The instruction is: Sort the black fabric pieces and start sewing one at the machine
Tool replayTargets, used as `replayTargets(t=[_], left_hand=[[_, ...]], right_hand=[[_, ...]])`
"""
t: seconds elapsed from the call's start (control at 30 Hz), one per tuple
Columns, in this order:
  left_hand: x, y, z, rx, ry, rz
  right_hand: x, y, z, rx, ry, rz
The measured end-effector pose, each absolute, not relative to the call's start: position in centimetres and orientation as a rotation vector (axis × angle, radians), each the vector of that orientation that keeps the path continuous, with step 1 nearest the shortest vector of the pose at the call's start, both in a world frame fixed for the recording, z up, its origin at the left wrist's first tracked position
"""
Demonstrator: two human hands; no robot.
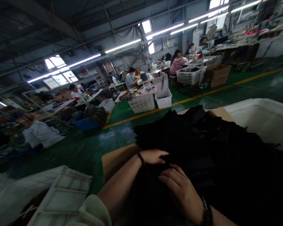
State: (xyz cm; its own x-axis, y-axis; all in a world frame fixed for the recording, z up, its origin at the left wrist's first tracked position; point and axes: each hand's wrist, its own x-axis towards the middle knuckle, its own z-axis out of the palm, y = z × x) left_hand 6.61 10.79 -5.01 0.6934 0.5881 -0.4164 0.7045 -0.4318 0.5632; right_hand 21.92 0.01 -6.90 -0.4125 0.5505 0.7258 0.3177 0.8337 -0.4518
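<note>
A large heap of black fabric pieces (179,131) fills a cardboard box (118,157) in front of me. My left hand (153,156) reaches in from the lower left and rests on the heap. Its thumb and index finger are apart, with the tips against the dark cloth; its other fingers are hidden. Close by to the right, my right hand (180,188) lies palm down on the fabric. The fingers are stretched out and slightly bent, pointing toward the left hand. The cloth is so dark that single pieces under the hands hardly stand out.
A white plastic bin (261,113) stands behind the heap on the right. At lower left is a white ribbed crate (63,194). Across the green floor (108,138) are a blue bin (88,122), a laden white crate (142,103) and people seated at sewing tables.
</note>
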Motion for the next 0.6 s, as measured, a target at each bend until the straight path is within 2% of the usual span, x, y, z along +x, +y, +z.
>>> replayTargets(t=[0.2,0.4,0.6], left_hand=[[7.4,10.1,-2.7,2.389,1.162,-0.252],[7.4,8.2,0.8,2.755,1.449,0.053],[7.0,7.3,1.7,2.433,1.446,0.271]], right_hand=[[22.2,0.0,-6.7,-0.655,-2.044,0.3],[22.1,0.2,-6.6,-0.66,-2.04,0.27],[22.2,0.3,-6.7,-0.696,-2.024,0.231]])
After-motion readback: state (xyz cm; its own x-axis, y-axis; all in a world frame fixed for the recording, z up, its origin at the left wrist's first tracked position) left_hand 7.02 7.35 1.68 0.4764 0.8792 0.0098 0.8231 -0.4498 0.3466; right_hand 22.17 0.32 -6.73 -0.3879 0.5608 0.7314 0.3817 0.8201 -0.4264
